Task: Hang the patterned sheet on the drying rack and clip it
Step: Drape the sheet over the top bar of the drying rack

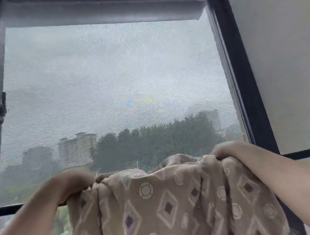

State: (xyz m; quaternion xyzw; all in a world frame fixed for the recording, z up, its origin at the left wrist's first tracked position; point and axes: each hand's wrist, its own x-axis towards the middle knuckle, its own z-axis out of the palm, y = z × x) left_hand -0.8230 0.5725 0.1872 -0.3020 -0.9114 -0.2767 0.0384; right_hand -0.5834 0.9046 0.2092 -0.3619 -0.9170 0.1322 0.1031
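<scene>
Hands [74,184] [231,149] on bunched patterned sheet [161,205]

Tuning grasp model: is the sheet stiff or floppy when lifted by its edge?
Likely floppy: the sheet wrinkles between the left hand and right hand and hangs in folds. Probably light, since gripping the gathered edge alone carries it. Apt to bunch: the edge is gathered at both hands.

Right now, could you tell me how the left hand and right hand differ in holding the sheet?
The left hand sits lower in view than the right hand. The left hand grips the left end of the patterned sheet, the right hand its right end. Both are curled over its bunched top edge.
</scene>
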